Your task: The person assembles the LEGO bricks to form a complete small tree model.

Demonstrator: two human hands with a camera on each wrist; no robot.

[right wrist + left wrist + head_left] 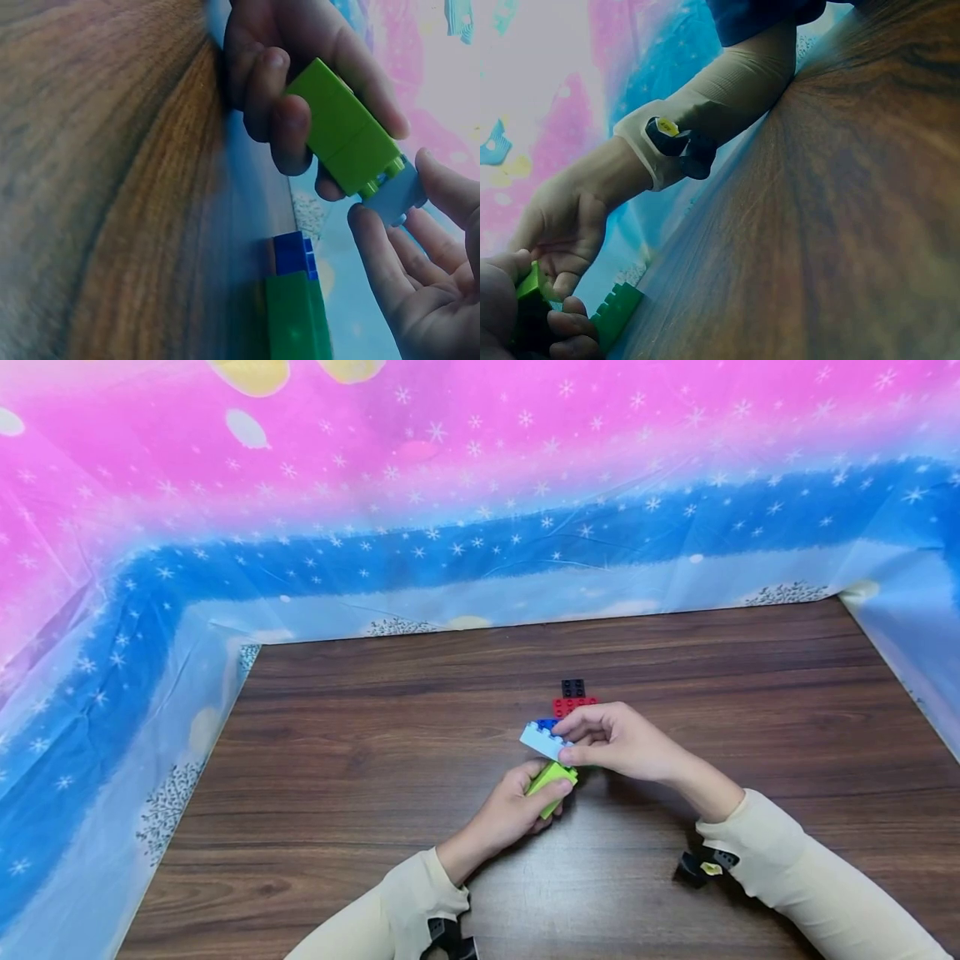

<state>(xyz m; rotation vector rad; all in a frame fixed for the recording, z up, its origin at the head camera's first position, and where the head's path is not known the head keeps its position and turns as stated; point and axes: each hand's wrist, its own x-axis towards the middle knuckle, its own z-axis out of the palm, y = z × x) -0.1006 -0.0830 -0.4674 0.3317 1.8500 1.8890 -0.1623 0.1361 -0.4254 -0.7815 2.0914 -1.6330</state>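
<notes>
The left hand (pixel 513 808) was clamped on a lime block (pixel 551 789), its thumb along one side and the fingers curled round the other, the studded end left free and pointing toward the right hand. The right hand (pixel 626 743) pinched a light blue block (pixel 543 742) between thumb and fingers, its long side tilted in the head view. The two blocks met at the lime block's studs, though whether they were pressed together I cannot tell. Both were held up over the table (pixel 337 735), out from its far edge and roughly midway between its two far corners.

Beyond the hands, on the table, lay a row of blocks running toward the far edge: a dark green block (pixel 296 319), mostly hidden by the right hand in the head view, then a dark blue block (pixel 291 255) at its end, a red block (pixel 574 704) and, nearest the far edge, a small black block (pixel 573 688).

Pale sleeves (pixel 810 877) covered both forearms, with a black device (pixel 697 868) at each wrist. A pink and blue cloth (pixel 450 556) with white snowflakes rose behind the far edge and along the left and right edges.
</notes>
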